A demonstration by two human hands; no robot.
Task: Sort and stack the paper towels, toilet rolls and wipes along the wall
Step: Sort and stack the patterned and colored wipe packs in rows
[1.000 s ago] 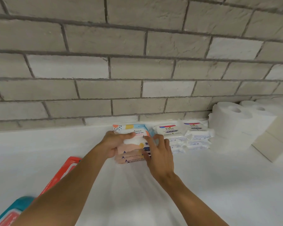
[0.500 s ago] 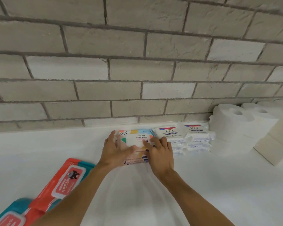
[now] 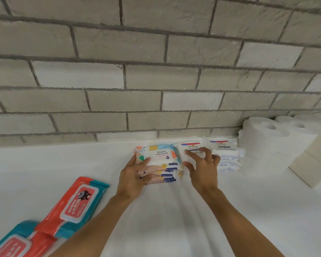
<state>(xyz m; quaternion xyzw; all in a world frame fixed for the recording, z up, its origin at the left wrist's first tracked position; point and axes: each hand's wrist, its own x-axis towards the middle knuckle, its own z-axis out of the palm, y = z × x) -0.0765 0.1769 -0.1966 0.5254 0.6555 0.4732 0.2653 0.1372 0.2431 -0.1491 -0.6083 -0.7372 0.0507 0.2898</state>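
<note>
A stack of colourful wet-wipe packs [image 3: 159, 153] stands on the white surface [image 3: 44, 164] close to the brick wall [image 3: 156, 71]. My left hand [image 3: 133, 175] rests against its front left corner, thumb laid on the top pack. Beside it on the right are two stacks of white Dove wipe packs [image 3: 193, 146] [image 3: 221, 145]. Over the nearer Dove stack hovers my right hand [image 3: 202, 167] with fingers spread, holding nothing. White toilet rolls [image 3: 263, 141] stand stacked further right by the wall.
Two long red-and-teal wipes packs [image 3: 78, 203] [image 3: 11, 245] lie at the lower left, away from the wall. Cream folded paper blocks [image 3: 315, 164] sit at the right edge in front of the rolls.
My right hand has lifted off the colourful stack and moved right over the Dove packs. The left hand stays on the stack. The view has shifted, showing more of the red packs.
</note>
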